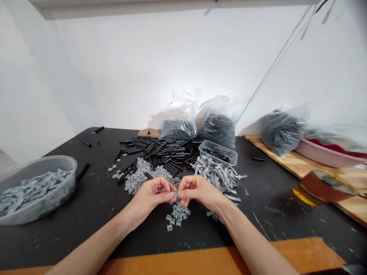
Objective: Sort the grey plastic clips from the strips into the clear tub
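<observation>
My left hand point(153, 196) and my right hand point(197, 191) meet over the black table point(94, 206), fingers pinched together on one small grey plastic piece point(175, 194). Directly below them lies a little heap of small grey pieces point(177, 215). Behind the hands spreads a pile of grey pieces point(137, 177), a pile of black rods point(163, 151) and a pile of grey strips point(215, 172). A ring shows on my left hand.
A clear tub of grey pieces point(31, 189) stands at the left. A small clear tray point(219, 152) and two plastic bags of black parts point(200, 124) sit at the back. To the right are a wooden board point(304, 166), another bag point(282, 130) and a tape roll point(325, 185).
</observation>
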Demonstrator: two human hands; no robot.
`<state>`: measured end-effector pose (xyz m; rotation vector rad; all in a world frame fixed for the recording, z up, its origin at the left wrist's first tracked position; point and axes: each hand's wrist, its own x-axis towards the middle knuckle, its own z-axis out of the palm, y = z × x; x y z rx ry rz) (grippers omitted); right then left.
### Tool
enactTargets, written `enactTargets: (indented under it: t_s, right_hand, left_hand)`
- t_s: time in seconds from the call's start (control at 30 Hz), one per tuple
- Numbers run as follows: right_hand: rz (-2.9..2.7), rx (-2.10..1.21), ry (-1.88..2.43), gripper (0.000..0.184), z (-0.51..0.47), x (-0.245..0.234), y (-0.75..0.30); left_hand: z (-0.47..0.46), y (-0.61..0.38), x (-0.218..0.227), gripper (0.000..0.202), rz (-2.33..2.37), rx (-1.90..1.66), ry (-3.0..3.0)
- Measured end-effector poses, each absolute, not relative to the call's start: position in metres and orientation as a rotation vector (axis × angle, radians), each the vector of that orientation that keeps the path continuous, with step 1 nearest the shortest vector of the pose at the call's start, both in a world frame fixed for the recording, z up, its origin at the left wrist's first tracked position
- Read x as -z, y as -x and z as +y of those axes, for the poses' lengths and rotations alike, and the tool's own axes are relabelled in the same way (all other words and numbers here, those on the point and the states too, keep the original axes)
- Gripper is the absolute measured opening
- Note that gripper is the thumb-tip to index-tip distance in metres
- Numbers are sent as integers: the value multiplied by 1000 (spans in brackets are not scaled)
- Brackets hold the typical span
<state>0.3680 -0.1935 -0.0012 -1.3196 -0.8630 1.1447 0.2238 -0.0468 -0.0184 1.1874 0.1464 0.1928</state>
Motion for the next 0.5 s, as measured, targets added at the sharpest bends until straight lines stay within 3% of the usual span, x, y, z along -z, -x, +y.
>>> enactTargets:
  t_s: [0.5]
  right_hand:
    - [-936,-1118,1410,31,-194,2,-369]
  left_hand:
    - [-46,-226,24,18,145,-205,-1257]
